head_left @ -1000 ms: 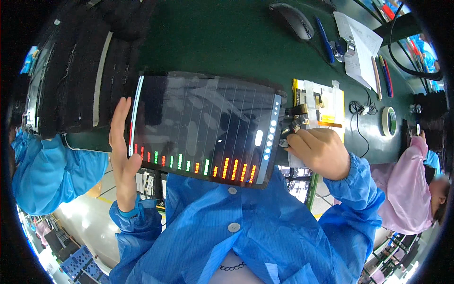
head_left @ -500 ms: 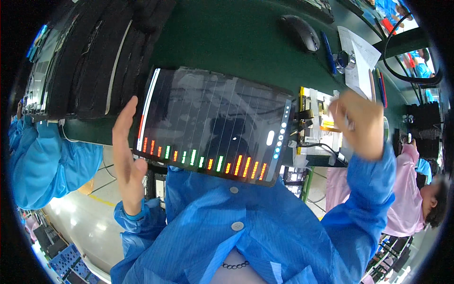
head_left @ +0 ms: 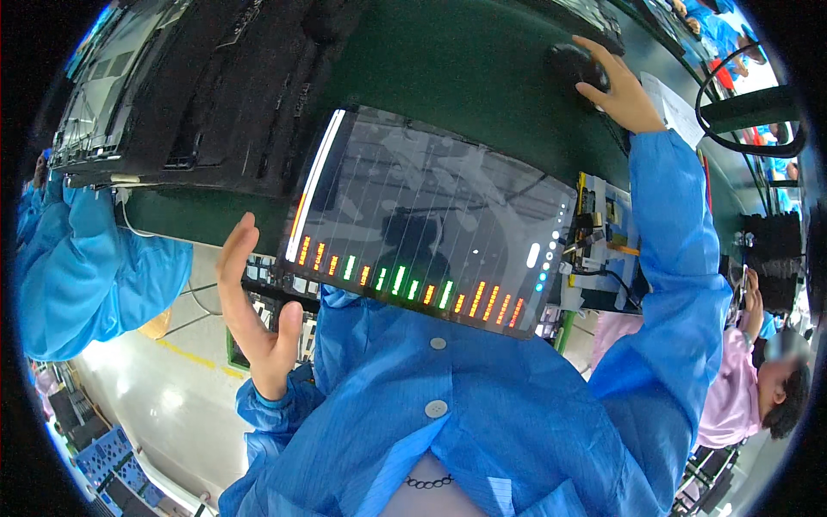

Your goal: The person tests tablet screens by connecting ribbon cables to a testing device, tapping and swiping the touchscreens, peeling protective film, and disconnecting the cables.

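A black tablet-like screen lies tilted in front of me, with rows of red, green and orange text along its near edge. My left hand is held beside its left end, fingers stretched and thumb apart, holding nothing. At the far right my right hand is at a black computer mouse on the dark green table. Its thumb lies along the near side and its fingers along the far side; part of the mouse is hidden beneath them.
Right of the screen sit small boards with yellow edges and cables. Black stacked cases stand at the left. White paper and a black stand with a ring lie farther right. People in blue and pink clothing work on both sides.
My right hand has moved from the boards beside the screen, up and away, to the mouse. My left hand stays open by the screen's left end. The whole view has shifted a little.
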Demonstrator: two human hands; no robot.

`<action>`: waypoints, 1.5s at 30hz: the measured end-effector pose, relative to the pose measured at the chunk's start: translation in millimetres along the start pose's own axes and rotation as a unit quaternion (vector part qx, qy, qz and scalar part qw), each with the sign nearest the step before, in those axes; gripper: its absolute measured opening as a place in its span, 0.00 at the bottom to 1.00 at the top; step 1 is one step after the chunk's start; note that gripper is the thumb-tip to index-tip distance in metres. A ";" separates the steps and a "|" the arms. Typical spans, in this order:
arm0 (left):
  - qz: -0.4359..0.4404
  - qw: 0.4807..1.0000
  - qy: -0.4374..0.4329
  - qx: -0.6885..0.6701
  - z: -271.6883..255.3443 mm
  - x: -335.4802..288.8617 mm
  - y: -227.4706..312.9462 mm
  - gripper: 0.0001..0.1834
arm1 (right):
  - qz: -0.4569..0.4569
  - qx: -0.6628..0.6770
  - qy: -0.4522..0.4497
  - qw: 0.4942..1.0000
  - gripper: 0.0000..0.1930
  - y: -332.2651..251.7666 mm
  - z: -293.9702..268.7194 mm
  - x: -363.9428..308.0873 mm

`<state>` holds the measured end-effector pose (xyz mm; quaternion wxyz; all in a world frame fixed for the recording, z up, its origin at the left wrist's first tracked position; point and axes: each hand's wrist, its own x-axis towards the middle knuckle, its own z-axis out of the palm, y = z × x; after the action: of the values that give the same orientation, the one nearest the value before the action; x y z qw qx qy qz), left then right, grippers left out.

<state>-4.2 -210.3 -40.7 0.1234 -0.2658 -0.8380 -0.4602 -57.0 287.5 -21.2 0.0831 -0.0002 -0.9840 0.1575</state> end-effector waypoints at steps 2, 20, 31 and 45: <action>0.002 1.000 0.004 -0.006 0.6 -1.2 -1.7 0.35 | -0.019 0.013 0.013 1.000 0.32 -0.4 2.7 2.9; 0.008 0.998 0.023 0.056 3.2 -3.2 0.8 0.30 | -0.087 0.009 -0.024 0.996 0.26 -7.1 3.7 -1.3; 0.022 0.998 0.007 0.055 4.6 -6.7 0.2 0.29 | 0.042 0.000 -0.021 0.999 0.27 -5.3 4.4 2.6; 0.138 0.983 -0.114 0.035 37.1 46.4 63.3 0.40 | -0.132 -0.084 0.155 0.975 0.21 -70.6 -37.2 -52.2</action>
<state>-5.8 -136.3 4.7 0.0986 -0.4256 -0.8171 -0.3761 2.4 230.5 27.0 0.2543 0.0987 -0.9602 0.0600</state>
